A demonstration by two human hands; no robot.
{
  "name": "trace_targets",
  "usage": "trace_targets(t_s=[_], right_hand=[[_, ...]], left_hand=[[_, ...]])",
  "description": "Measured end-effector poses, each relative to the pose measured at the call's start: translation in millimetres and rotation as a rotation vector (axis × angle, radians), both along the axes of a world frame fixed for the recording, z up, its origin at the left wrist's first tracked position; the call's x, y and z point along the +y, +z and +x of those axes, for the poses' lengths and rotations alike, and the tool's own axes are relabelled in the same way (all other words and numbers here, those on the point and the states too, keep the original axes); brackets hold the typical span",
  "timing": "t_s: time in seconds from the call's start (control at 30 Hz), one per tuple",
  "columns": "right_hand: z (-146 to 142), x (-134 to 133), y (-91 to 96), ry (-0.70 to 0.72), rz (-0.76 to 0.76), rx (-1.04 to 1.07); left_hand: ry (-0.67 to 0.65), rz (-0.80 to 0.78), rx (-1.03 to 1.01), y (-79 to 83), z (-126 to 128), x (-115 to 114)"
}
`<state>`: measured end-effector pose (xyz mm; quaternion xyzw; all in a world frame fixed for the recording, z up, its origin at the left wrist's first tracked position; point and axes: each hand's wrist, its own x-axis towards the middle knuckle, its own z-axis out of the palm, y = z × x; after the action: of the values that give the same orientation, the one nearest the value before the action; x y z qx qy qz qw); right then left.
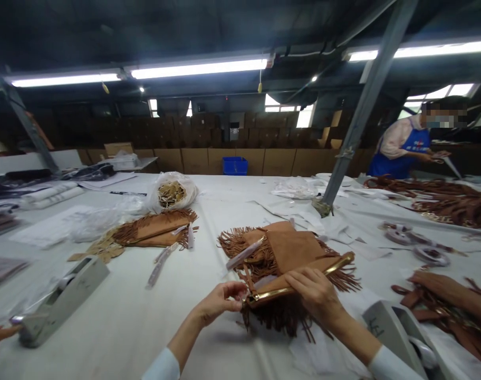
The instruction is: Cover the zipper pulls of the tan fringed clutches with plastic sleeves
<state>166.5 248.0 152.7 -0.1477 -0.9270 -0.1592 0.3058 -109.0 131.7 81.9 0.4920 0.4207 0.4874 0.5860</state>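
A brown suede-like fringed bag (298, 250) with a gold zipper (272, 293) lies in front of me, possibly with more of its kind under it. My right hand (317, 295) holds its zipper edge, fingers on top and thumb hidden. At the zipper's left end, my left hand (227, 300) is closed in a pinch on the bag's corner; the exact spot between the fingertips is hard to make out. A wrapped strip (245, 254), perhaps a covered zipper pull, hangs from the bag on the upper left. Dark fringe hangs below the zipper.
Another fringed bag (157, 229) lies left, near a plastic bag of tan pieces (172, 192). Tape dispensers (66, 298) stand on both sides. Brown straps (442, 311) lie right, under another person's hand. A metal post (359, 116) rises from the table; a person in a blue apron (402, 150) stands beyond.
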Motion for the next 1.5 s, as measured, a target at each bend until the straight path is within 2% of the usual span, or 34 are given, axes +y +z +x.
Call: trace_targets(t_s=[0.07, 0.13, 0.2, 0.27, 0.33, 0.47, 0.53, 0.6, 0.63, 0.7, 0.8, 0.87, 0.93, 1.03, 1.13, 1.27, 1.37, 1.5], right_hand=[[-2.3, -3.1, 4.5, 0.01, 0.003, 0.03], [-5.4, -5.6, 9.7, 0.019, 0.003, 0.076], [-10.1, -7.2, 15.6, 0.033, 0.0, 0.125], [-16.9, -8.6, 22.8, 0.057, -0.004, 0.173], [-25.5, -11.5, 32.2, 0.089, -0.004, 0.236], [-45.9, -29.3, 50.0, 0.167, -0.026, 0.416], [-55.8, -44.6, 45.7, 0.207, -0.092, 0.533], [-63.4, -61.9, 23.2, 0.234, -0.187, 0.627], [-65.6, -70.6, 5.0, 0.241, -0.233, 0.636], [-65.9, -87.5, -40.2, 0.253, -0.323, 0.529], [-55.9, -108.9, -102.4, 0.254, -0.506, 0.178], [-46.3, -119.0, -122.0, 0.257, -0.645, -0.005], [-38.8, -128.4, -121.4, 0.261, -0.775, -0.045], [-36.3, -152.3, -102.2, 0.255, -0.935, 0.021], [-43.1, -190.8, -92.9, 0.255, -0.99, 0.007], [-54.1, -233.5, -109.6, 0.215, -0.888, -0.052], [-57.9, -246.3, -124.1, 0.178, -0.828, -0.008], [-57.5, -255.8, -132.8, 0.199, -0.789, 0.004]], left_hand=[[0.041, 0.115, 0.181, 6.8, 3.8, -6.5], [0.071, 0.293, 0.333, 19.2, 7.5, -15.3], [0.087, 0.407, 0.423, 34.1, 11.3, -25.4], [0.143, 0.424, 0.497, 49.9, 14.0, -36.6], [0.254, 0.435, 0.613, 68.1, 13.6, -50.0], [0.454, 0.436, 0.883, 115.1, 6.3, -90.9], [0.446, 0.372, 0.904, 134.7, 5.3, -117.8], [0.377, 0.299, 0.833, 139.1, 9.7, -144.6], [0.339, 0.251, 0.762, 133.0, 14.1, -156.8], [0.293, 0.08, 0.556, 103.0, 26.4, -178.6], [0.321, -0.309, 0.209, 30.5, 50.2, -209.4], [0.433, -0.43, 0.052, -13.7, 65.2, -231.1], [0.483, -0.449, -0.131, -40.9, 75.3, -252.0], [0.474, -0.409, -0.313, -52.0, 79.4, -275.0], [0.469, -0.38, -0.247, -50.9, 77.9, -282.5], [0.485, -0.369, -0.159, -57.9, 79.9, -276.7], [0.526, -0.392, -0.152, -68.2, 82.9, -275.3], [0.506, -0.38, -0.221, -77.3, 84.6, -283.6]])
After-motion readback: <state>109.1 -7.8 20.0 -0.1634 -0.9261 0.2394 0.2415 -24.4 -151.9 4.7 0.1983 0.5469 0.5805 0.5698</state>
